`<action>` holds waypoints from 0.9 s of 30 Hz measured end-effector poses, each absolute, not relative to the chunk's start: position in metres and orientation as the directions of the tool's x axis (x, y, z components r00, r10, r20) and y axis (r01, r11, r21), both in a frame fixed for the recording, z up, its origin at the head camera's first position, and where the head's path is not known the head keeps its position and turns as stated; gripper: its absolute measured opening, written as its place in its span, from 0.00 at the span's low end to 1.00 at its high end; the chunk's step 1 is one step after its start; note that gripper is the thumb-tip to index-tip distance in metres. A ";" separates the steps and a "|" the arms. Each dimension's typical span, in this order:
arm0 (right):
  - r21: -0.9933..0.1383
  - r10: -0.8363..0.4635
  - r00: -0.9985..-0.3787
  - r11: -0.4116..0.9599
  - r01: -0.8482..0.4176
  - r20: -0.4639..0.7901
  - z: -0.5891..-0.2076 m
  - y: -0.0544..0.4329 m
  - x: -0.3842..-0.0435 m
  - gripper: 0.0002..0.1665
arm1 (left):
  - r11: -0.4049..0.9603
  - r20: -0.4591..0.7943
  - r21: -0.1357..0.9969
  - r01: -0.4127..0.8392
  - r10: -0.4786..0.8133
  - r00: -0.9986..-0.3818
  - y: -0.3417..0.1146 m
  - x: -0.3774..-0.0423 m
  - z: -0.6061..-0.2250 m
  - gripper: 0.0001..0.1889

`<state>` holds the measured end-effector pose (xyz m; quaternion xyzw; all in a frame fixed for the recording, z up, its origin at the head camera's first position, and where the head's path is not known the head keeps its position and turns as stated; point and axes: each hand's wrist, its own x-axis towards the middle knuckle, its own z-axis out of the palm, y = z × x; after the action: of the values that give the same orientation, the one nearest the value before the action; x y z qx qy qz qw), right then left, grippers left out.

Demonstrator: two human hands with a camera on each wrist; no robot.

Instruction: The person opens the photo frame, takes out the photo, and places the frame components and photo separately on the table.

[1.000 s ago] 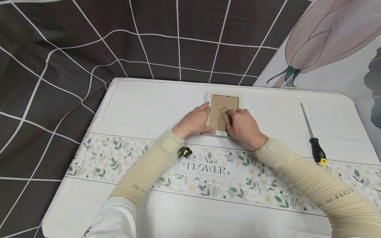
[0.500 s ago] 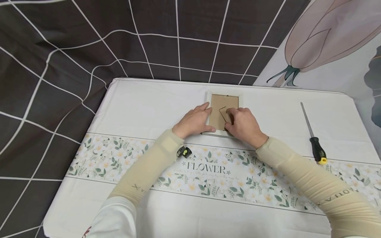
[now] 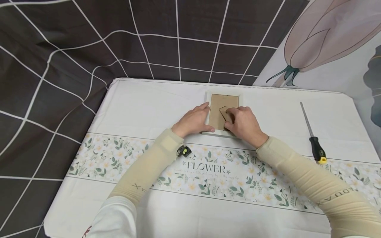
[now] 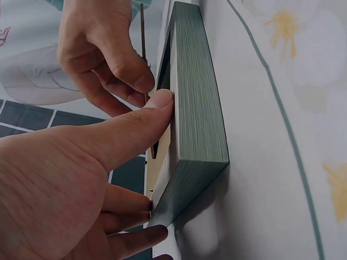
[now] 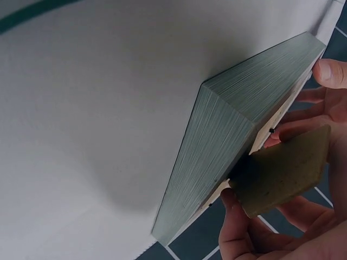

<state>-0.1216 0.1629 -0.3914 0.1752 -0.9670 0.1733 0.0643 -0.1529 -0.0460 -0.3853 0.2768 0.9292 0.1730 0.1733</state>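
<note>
A picture frame (image 3: 224,134) lies face down on the table, its brown backing board (image 3: 215,112) upward. The sides of the frame show grey-green in both wrist views. From the backing rises a small brown stand flap (image 5: 284,170), tilted away from the board. My right hand (image 3: 245,127) pinches this flap, thumb low by the frame's near edge and fingers curled behind it, partly hidden. My left hand (image 3: 191,122) steadies the near left corner: its thumb (image 4: 135,127) rests straight on the near edge, with the other fingers extended along the left side.
A long screwdriver (image 3: 317,148) with a black and yellow handle lies on the right of the table. A white cloth (image 3: 143,105) with a printed flower band covers the tabletop. Dark gridded fabric (image 3: 154,39) hangs behind and to the left.
</note>
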 end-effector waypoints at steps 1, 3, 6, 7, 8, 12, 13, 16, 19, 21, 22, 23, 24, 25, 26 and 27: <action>-0.313 -0.317 -0.930 0.878 -0.362 0.188 -0.391 0.163 -0.122 0.23 | 0.787 -0.226 0.417 0.454 0.574 -0.787 -0.046 -0.153 -0.385 0.50; -0.313 -0.317 -0.928 0.876 -0.366 0.197 -0.392 0.163 -0.121 0.23 | 0.788 -0.225 0.416 0.454 0.574 -0.788 -0.046 -0.153 -0.386 0.50; -0.316 -0.317 -0.925 0.873 -0.371 0.210 -0.393 0.163 -0.121 0.22 | 0.790 -0.227 0.415 0.451 0.570 -0.790 -0.046 -0.153 -0.387 0.51; -0.318 -0.315 -0.925 0.872 -0.371 0.214 -0.393 0.163 -0.121 0.22 | 0.791 -0.228 0.415 0.450 0.569 -0.790 -0.046 -0.153 -0.387 0.51; -0.319 -0.314 -0.924 0.872 -0.371 0.217 -0.393 0.162 -0.121 0.21 | 0.792 -0.229 0.415 0.448 0.568 -0.791 -0.046 -0.153 -0.388 0.51; -0.318 -0.314 -0.921 0.870 -0.376 0.231 -0.394 0.162 -0.121 0.20 | 0.794 -0.232 0.417 0.443 0.564 -0.793 -0.047 -0.152 -0.389 0.51; -0.316 -0.314 -0.920 0.870 -0.378 0.236 -0.394 0.162 -0.121 0.20 | 0.794 -0.232 0.416 0.442 0.563 -0.793 -0.047 -0.152 -0.389 0.51; -0.314 -0.316 -0.917 0.869 -0.383 0.243 -0.393 0.161 -0.122 0.20 | 0.795 -0.230 0.410 0.447 0.565 -0.792 -0.047 -0.152 -0.390 0.51; -0.317 -0.313 -0.920 0.870 -0.378 0.237 -0.392 0.161 -0.122 0.19 | 0.795 -0.227 0.400 0.457 0.568 -0.791 -0.047 -0.152 -0.391 0.51; -0.319 -0.309 -0.923 0.872 -0.371 0.229 -0.392 0.161 -0.121 0.19 | 0.795 -0.226 0.397 0.458 0.568 -0.791 -0.047 -0.153 -0.392 0.51; -0.320 -0.308 -0.924 0.873 -0.368 0.225 -0.391 0.161 -0.121 0.19 | 0.796 -0.226 0.397 0.458 0.568 -0.792 -0.047 -0.153 -0.392 0.51; -0.321 -0.306 -0.926 0.874 -0.366 0.223 -0.391 0.161 -0.121 0.19 | 0.796 -0.226 0.397 0.457 0.567 -0.792 -0.047 -0.153 -0.392 0.51; -0.322 -0.304 -0.927 0.874 -0.364 0.221 -0.391 0.161 -0.121 0.19 | 0.797 -0.228 0.398 0.455 0.566 -0.792 -0.047 -0.153 -0.392 0.51; -0.321 -0.304 -0.926 0.874 -0.364 0.222 -0.391 0.161 -0.121 0.19 | 0.797 -0.229 0.399 0.453 0.566 -0.792 -0.047 -0.153 -0.391 0.51; -0.321 -0.304 -0.926 0.874 -0.364 0.222 -0.391 0.160 -0.121 0.19 | 0.797 -0.230 0.400 0.452 0.565 -0.793 -0.047 -0.153 -0.391 0.51; -0.320 -0.305 -0.926 0.874 -0.365 0.223 -0.391 0.160 -0.121 0.19 | 0.797 -0.231 0.401 0.451 0.564 -0.793 -0.047 -0.152 -0.390 0.51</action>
<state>-0.1212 0.1602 -0.3908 0.1736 -0.9645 0.1811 0.0829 -0.1524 -0.0474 -0.3904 0.2722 0.9323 0.1649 0.1719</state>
